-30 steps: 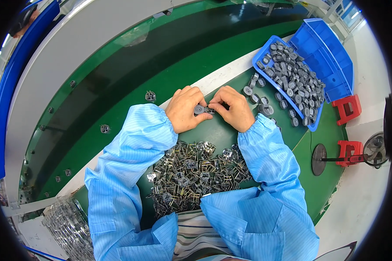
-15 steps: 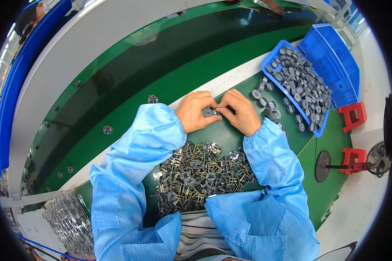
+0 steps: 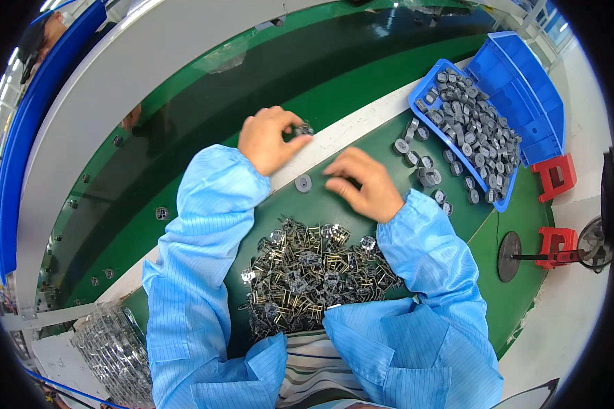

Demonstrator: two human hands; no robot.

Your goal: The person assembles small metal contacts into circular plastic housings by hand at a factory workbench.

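My left hand is raised over the white ledge at the belt's edge, its thumb and fingers closed on a small dark round part with shiny metal on it. My right hand hovers over the green table, slightly blurred, thumb and fingers apart with nothing between them. Between the hands, one grey round plastic piece lies on the table. Nearer to me is a large heap of dark parts with brass-coloured pins.
A blue bin full of grey round pieces stands at the right, with loose grey pieces beside it. Beyond the white ledge runs a green belt carrying scattered parts. Stacked clear trays stand at lower left; red stools at right.
My hands have come apart. The left moved up and left toward the belt with the small part; the right drew back slightly and opened. A grey piece now lies alone on the table.
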